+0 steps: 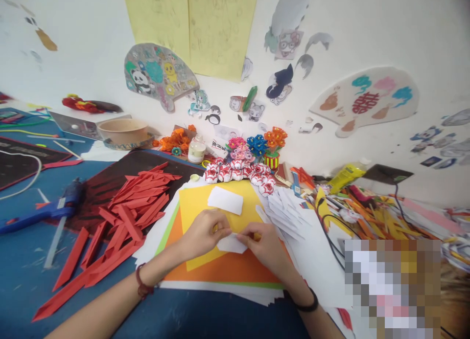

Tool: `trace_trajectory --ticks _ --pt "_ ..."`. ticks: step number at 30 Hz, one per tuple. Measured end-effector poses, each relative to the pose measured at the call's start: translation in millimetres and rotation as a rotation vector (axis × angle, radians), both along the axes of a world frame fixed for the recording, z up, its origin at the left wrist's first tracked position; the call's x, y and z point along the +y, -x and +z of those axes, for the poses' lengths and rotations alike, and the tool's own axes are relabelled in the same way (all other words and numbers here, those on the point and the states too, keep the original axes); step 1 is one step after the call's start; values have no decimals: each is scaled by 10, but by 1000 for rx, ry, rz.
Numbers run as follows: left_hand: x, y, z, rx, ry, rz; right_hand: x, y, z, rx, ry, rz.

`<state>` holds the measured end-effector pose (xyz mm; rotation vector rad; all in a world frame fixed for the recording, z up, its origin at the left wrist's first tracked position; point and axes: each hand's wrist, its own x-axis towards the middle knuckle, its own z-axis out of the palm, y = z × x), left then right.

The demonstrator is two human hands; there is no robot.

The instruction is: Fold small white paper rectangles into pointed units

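A small white paper piece is held between both hands above yellow paper and orange paper. My left hand, with a red cord on its wrist, pinches the paper's left upper edge. The fingers of my right hand pinch its right edge; a black band circles that wrist. Another white rectangular piece lies on the yellow sheet just beyond my hands. White folded strips are piled to the right of the yellow sheet.
Red folded strips and a blue glue gun lie to the left. Red-and-white paper pieces, a glue bottle and flower crafts stand behind. A yellow bottle, cables and paper scraps crowd the right.
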<state>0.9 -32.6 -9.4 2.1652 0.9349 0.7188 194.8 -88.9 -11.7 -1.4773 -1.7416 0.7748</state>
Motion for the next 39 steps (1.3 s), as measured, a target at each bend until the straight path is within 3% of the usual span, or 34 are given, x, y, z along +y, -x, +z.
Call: trace_trajectory --ticks 5,12,23,29,39 --pt "-25 7 43 5 6 -135 -8 4 56 72 -12 80" --pt "-81 3 84 -30 68 -214 -13 -1 34 151 -14 170" --pt "19 49 -3 -83 349 -121 36 -139 56 102 156 165" --pt "42 68 -56 -52 307 -70 66 -173 26 103 179 134" --pt "104 125 51 -9 222 -32 86 -259 6 73 132 77"
